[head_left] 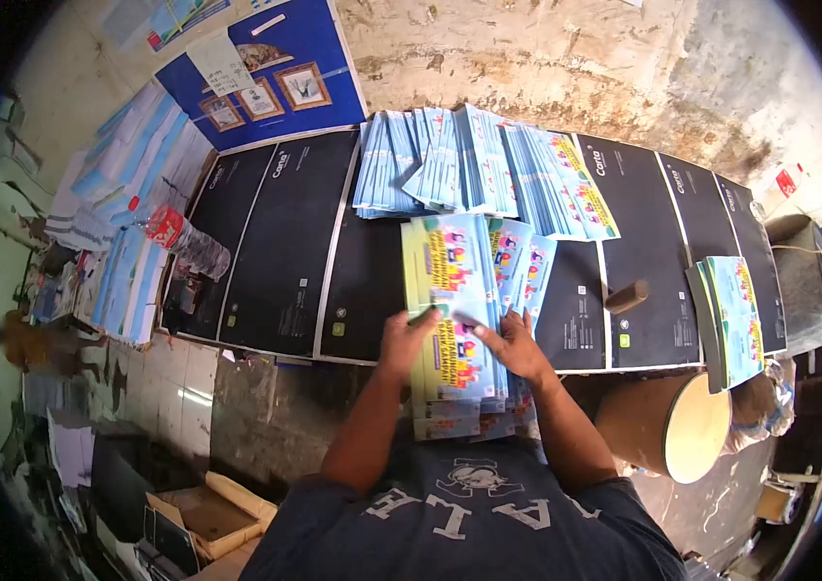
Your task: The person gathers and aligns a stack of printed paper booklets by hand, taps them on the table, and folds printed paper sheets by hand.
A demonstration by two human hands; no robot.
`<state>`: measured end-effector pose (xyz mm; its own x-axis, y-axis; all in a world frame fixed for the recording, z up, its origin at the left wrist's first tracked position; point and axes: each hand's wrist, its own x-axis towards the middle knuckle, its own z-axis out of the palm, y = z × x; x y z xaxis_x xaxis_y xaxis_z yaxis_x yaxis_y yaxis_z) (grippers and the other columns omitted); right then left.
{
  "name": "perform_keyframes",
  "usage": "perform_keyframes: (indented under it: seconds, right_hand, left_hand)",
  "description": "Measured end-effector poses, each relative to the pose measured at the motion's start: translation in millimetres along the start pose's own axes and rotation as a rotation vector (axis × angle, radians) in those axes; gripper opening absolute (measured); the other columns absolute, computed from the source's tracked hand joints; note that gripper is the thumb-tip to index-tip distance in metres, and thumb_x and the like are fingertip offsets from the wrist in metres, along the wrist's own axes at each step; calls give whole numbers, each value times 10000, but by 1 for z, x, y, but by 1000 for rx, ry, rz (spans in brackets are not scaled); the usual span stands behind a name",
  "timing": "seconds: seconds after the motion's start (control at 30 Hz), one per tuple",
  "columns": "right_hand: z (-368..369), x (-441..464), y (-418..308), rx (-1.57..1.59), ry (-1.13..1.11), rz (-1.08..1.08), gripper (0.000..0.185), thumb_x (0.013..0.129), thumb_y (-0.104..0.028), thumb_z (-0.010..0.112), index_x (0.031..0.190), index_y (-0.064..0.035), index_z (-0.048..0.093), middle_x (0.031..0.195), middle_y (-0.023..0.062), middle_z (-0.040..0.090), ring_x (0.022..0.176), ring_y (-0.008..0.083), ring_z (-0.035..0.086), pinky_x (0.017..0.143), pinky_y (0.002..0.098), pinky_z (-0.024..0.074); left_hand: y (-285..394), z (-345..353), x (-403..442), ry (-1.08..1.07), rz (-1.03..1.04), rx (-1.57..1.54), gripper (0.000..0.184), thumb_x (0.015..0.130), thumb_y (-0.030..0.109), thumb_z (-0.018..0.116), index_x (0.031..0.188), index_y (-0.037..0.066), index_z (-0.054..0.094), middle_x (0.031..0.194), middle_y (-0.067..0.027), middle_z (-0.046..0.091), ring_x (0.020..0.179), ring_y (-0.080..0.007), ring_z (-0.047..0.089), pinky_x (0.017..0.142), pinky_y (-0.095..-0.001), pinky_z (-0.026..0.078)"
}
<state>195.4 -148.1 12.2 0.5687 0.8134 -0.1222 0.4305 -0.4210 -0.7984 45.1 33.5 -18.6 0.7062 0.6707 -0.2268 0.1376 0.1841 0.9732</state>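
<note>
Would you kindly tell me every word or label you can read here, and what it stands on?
"BUKU TABUNGAN BANK SAMPAH": on the held printed sheets.
"Carta": repeated on the black panels.
Too small or blurred to read: the bottle label, paper note and panels' fine print.
Partly folded and inverted, not surely readable: large shirt letters.

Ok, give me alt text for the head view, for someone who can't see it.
A person's left hand and right hand hold a stack of printed covers over the near edge of a black-topped table. Beyond lies a row of similar covers, with a plastic bottle at left and another pile at right.
</note>
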Motion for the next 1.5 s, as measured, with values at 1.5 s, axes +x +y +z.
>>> perform_keyframes:
  seconds: [1.5]
  right_hand:
    - [-1, -3, -9, 69, -50, -11, 649, 916, -618, 573, 1250, -71, 677, 1245, 258, 587, 1355, 392, 404, 1175, 564, 15]
  left_hand:
    - [35, 7, -15, -86, -22, -111, 272, 974, 248, 666, 1106, 11, 665, 963, -55, 714, 824, -111, 669, 743, -276, 537]
